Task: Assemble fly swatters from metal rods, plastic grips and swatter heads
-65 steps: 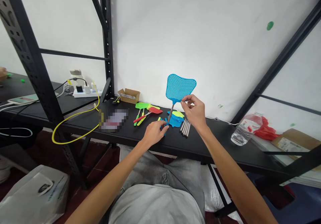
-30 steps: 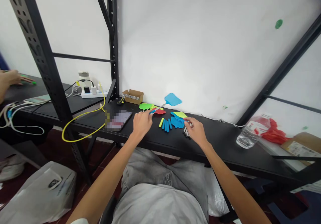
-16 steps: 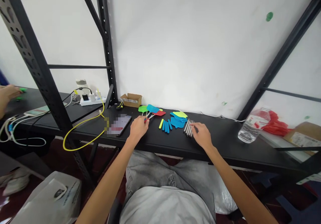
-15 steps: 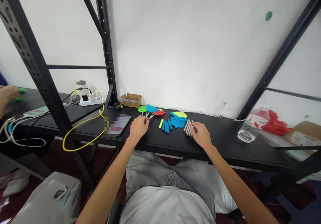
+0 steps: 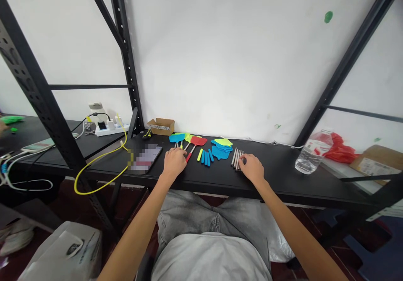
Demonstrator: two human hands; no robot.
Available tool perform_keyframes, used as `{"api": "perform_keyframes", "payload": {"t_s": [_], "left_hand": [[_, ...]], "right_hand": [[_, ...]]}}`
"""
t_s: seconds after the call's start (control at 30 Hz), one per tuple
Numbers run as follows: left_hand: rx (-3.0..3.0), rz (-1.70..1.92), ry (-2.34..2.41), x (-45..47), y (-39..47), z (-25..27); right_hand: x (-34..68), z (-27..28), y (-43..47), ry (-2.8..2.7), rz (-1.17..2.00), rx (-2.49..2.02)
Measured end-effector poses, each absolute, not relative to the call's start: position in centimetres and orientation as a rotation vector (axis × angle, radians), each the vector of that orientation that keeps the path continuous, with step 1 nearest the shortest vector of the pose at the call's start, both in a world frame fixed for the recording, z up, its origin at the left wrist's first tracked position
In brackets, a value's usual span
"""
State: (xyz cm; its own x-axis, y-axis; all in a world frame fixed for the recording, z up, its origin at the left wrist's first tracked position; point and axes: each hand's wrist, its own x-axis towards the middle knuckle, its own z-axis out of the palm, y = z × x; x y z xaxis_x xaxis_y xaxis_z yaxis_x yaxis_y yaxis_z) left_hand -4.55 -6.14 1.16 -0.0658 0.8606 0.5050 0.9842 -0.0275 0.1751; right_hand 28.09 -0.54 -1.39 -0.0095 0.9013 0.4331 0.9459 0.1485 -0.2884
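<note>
Both forearms reach forward from the seated person's lap onto the black worktop [image 5: 283,180], palms down. The left hand [image 5: 174,162] rests with fingers curled loosely over the handle ends of the assembled swatters [image 5: 185,139], whose blue, green and red heads fan out toward the wall; whether its grip closes on a handle cannot be told, as the fingers hide the contact. The right hand [image 5: 252,168] lies flat, wrist low, its fingertips touching the near ends of the metal rods [image 5: 236,157], which lie side by side; its grip is wide and holds nothing. Between the hands lie loose blue handle sleeves [image 5: 206,157] and a stack of blue swatter heads [image 5: 221,148] topped by a yellow-green one. A phone [image 5: 145,158] lies left of the left hand, a water bottle [image 5: 307,160] well to the right.
</note>
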Motion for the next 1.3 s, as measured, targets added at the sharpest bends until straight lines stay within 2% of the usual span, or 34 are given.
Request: {"api": "perform_keyframes", "payload": {"t_s": [0.27,0.83,0.97,1.13,1.3], "left_hand": [[-2.312,-0.774,-1.664,0.4,-6.3,-0.8],[-2.292,-0.765,-1.761,0.9,-6.2,-1.0],[-2.281,-0.814,-1.792,0.7,-6.2,-0.8],[-2.218,-1.066,-1.845,0.2,-5.8,-1.2],[-2.222,-1.234,-1.783,-0.3,-5.3,-1.4]], "right_hand": [[28.3,-0.6,0.5,-1.812,0.11,-2.049],[28.9,-0.1,3.0,-1.771,0.2,-2.115],[30.0,-1.1,3.6,-1.575,0.394,-1.856],[30.2,-1.8,4.3,-1.198,0.857,-1.17],[29.4,-1.2,4.0,-1.033,1.207,-0.912]]}}
